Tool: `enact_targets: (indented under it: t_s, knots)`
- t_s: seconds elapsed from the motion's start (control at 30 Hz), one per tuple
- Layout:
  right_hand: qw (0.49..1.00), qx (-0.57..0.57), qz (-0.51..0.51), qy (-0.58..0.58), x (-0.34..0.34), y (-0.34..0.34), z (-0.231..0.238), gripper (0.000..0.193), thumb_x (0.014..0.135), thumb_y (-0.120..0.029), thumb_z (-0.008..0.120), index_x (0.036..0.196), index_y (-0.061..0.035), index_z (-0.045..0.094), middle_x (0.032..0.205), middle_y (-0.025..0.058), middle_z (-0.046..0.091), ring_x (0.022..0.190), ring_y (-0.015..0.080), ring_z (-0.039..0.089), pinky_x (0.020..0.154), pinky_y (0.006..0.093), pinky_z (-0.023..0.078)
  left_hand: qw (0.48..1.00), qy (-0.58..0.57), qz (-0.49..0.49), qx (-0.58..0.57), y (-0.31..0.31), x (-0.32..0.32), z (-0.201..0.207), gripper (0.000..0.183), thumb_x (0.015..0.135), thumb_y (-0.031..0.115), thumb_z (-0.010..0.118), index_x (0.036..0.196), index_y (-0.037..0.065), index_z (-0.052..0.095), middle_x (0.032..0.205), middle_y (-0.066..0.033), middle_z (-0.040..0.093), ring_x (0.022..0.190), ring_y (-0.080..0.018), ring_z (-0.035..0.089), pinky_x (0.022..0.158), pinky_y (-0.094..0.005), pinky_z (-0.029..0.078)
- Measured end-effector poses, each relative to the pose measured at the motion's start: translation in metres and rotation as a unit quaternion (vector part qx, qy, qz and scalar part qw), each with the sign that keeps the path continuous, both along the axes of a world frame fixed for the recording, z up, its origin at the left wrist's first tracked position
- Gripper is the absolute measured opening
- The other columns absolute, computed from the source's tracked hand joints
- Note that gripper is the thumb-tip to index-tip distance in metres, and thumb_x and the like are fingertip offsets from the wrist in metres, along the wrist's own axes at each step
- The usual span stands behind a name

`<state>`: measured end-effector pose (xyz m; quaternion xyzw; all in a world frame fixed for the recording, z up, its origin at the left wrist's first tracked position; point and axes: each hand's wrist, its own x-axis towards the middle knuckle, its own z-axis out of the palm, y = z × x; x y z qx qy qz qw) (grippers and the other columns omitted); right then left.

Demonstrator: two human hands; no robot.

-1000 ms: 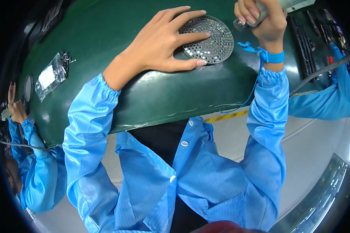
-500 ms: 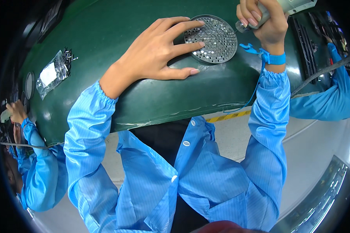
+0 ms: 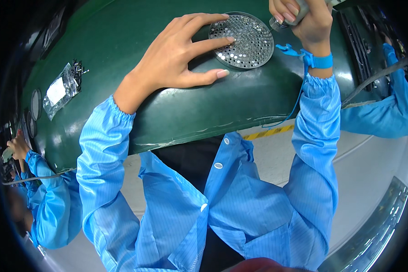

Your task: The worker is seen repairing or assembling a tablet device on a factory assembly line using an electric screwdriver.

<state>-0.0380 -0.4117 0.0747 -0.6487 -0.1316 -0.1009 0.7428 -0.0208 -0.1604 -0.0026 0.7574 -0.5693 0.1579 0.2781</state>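
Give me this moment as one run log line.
left hand: spread, resting on disc | right hand: gripping tool, near disc's right edge | bag: on green table, left side

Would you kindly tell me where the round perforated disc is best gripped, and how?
Probably its outer rim, from the left: the disc lies flat on the green table, its face is pierced, and the tool's nose is at its right.

Your left hand (image 3: 174, 56) was palm down, fingers (image 3: 213, 44) spread toward the right, thumb (image 3: 203, 78) nearest you; your right hand (image 3: 313, 21) was curled closed, both arms (image 3: 105, 149) reaching far.
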Motion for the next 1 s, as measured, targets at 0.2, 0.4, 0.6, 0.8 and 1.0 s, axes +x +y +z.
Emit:
enact_targets:
  t_s: [0.2, 0.4, 0.6, 0.8, 1.0]
  knots:
    - [1.000, 0.004, 0.004, -0.002, 0.0004, -0.0005, -0.0014, 0.028, 0.099, -0.019, 0.060, 0.108, 0.0072, 0.062, 0.051, -0.0012, 0.042, 0.038, 0.0100, 0.041, 0.039, 0.0276, 0.039, 1.000, -0.011, 0.014, -0.005, -0.0015, -0.0009, -0.0019, 0.052, 0.081, 0.045, 0.078, 0.120, 0.011, 0.076, 0.143, -0.0139, 0.059, 0.124, -0.0356, 0.057, 0.104, -0.0456, 0.047]
    - [1.000, 0.004, -0.005, 0.007, -0.0011, 0.0010, -0.0009, 0.029, 0.098, -0.020, 0.060, 0.108, 0.0070, 0.062, 0.052, -0.0011, 0.042, 0.038, 0.0099, 0.040, 0.039, 0.0275, 0.039, 1.000, -0.016, 0.006, 0.001, -0.0011, -0.0021, -0.0014, 0.049, 0.082, 0.045, 0.078, 0.117, 0.011, 0.078, 0.142, -0.0137, 0.060, 0.125, -0.0358, 0.056, 0.105, -0.0461, 0.048]
    - [1.000, 0.002, -0.017, 0.010, -0.0007, 0.0021, -0.0003, 0.028, 0.098, -0.020, 0.059, 0.107, 0.0072, 0.061, 0.051, -0.0012, 0.041, 0.037, 0.0098, 0.040, 0.039, 0.0275, 0.039, 1.000, -0.002, -0.011, 0.011, 0.0014, -0.0024, -0.0036, 0.049, 0.078, 0.036, 0.080, 0.121, 0.012, 0.077, 0.146, -0.0160, 0.057, 0.133, -0.0384, 0.053, 0.109, -0.0495, 0.046]
    - [1.000, 0.007, -0.010, 0.012, -0.0005, 0.0009, 0.0008, 0.028, 0.099, -0.020, 0.058, 0.107, 0.0072, 0.061, 0.051, -0.0014, 0.041, 0.037, 0.0100, 0.040, 0.039, 0.0278, 0.039, 1.000, -0.005, -0.023, 0.012, 0.0024, -0.0025, -0.0007, 0.047, 0.077, 0.035, 0.080, 0.118, 0.012, 0.078, 0.146, -0.0164, 0.058, 0.133, -0.0381, 0.054, 0.108, -0.0494, 0.046]
    - [0.999, 0.023, 0.000, 0.023, -0.0017, -0.0012, -0.0024, 0.028, 0.099, -0.019, 0.058, 0.109, 0.0067, 0.061, 0.051, -0.0015, 0.040, 0.037, 0.0103, 0.039, 0.040, 0.0277, 0.038, 0.999, -0.035, -0.011, 0.000, 0.0002, -0.0027, -0.0026, 0.044, 0.079, 0.037, 0.080, 0.114, 0.010, 0.078, 0.143, -0.0148, 0.060, 0.130, -0.0366, 0.055, 0.106, -0.0479, 0.047]
